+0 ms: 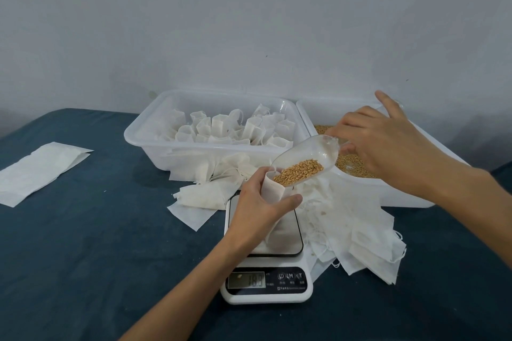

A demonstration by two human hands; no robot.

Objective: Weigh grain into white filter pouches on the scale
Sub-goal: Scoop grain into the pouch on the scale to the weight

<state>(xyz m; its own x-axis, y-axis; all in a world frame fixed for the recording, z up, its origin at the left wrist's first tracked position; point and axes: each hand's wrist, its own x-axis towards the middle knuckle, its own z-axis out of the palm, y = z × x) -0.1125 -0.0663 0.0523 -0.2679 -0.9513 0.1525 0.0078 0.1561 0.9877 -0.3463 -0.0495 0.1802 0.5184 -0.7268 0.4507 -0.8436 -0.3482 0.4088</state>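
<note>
A dark blue cloth (83, 257) covers the surface (slightly mottled), and a pale grey wall (249, 22) rises behind it.

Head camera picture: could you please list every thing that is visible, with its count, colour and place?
Kitchen scale: one, white with a dark panel, front centre of the table.
Filter pouch: one, white, held open over the scale.
Scoop: one, clear plastic, tilted into the pouch.
Grain: golden brown, in the scoop; more in the right tub.
Left tub: one, translucent white, holding upright pouches.
Right tub: one, white, behind the scale on the right.
Loose pouches: many, white, piled around the scale.
Flat packet: one, white, far left.
Table cover: dark blue.
Left hand: grips the pouch.
Right hand: holds the scoop's handle.
</note>
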